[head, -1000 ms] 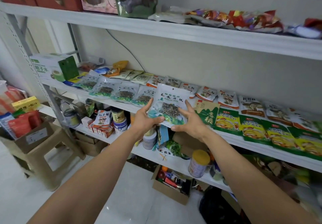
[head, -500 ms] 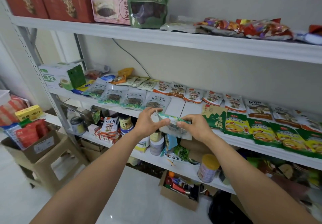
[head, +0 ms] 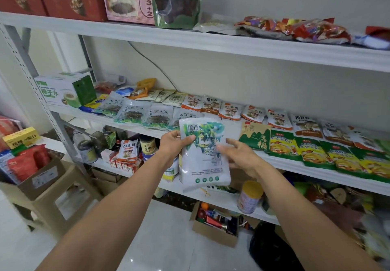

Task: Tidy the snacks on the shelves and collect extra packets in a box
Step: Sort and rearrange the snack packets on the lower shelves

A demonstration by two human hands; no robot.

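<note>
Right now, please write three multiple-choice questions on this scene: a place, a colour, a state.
1. Where does the green-and-white box stand? A) top shelf B) middle shelf, left end C) floor
2. The can below the right hand has a lid that is: A) yellow B) red C) blue
3. The packet is: A) lying on a shelf B) in a carton C) gripped by the left hand
Key: 1 B, it stands left of the packet rows. 2 A, the lid shows yellow. 3 C, the thumb pinches its top corner.
</note>
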